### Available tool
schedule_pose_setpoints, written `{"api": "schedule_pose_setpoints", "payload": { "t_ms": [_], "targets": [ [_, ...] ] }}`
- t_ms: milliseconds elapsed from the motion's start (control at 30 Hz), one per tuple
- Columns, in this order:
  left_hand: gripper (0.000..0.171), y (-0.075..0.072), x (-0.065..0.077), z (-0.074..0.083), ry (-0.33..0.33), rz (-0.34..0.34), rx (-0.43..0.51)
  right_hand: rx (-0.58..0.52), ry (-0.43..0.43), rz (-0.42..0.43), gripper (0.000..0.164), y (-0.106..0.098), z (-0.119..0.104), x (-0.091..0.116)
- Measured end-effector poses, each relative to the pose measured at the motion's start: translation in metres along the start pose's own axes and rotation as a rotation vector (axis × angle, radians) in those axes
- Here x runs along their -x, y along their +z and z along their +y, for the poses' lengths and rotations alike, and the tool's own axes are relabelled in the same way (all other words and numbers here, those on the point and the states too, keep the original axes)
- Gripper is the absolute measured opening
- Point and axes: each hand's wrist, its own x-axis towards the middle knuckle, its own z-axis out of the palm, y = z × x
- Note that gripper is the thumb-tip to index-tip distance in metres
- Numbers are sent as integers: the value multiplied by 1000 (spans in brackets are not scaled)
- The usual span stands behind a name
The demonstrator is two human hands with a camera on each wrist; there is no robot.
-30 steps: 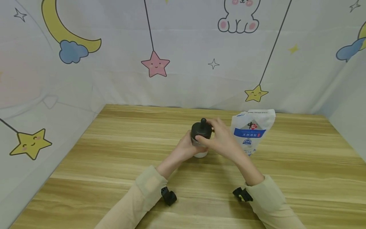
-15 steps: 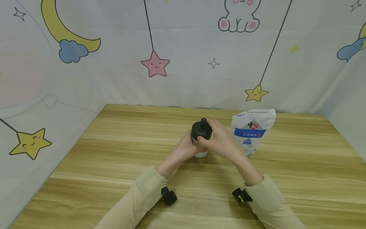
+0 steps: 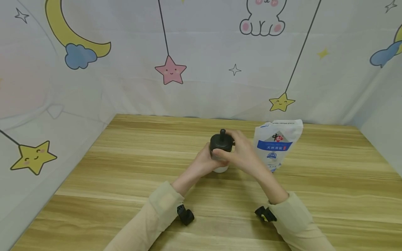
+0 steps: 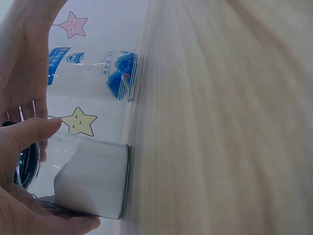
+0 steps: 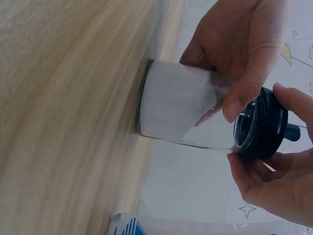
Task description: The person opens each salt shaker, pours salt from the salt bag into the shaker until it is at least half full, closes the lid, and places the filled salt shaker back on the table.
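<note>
A clear glass jar (image 5: 178, 105), partly filled with white grains, stands upright on the wooden table. My left hand (image 3: 205, 160) grips the jar's body from the left, thumb across the glass. On its mouth sits a black lid (image 3: 221, 142) with a short knob on top. My right hand (image 3: 243, 153) holds the lid's rim between thumb and fingers. Through the glass in the left wrist view, the grains (image 4: 90, 178) slope unevenly below the lid. Parts of the jar are hidden behind both hands in the head view.
A white and blue salt pouch (image 3: 276, 144) stands upright just right of the right hand. The wooden table (image 3: 125, 157) runs back to a white curtain (image 3: 201, 94) printed with stars and a moon. Similar cloth hangs at both sides.
My right thumb and fingers shift slightly around the lid's rim, and the knob turns or tilts a little. The left hand, the jar and the pouch stay in place.
</note>
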Motion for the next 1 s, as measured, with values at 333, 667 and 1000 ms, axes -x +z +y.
{"api": "schedule_pose_setpoints", "payload": {
  "t_ms": [333,667,1000],
  "targets": [
    [60,-1,0,0,24,-8,4,28,-58,-4,65,1,0,-2],
    [56,-2,-2,0,78,-46,5,0,-100,-17,68,0,0,-2],
    [67,0,1,1,17,-7,-3,26,-83,-21,67,-2,0,-2]
  ]
}}
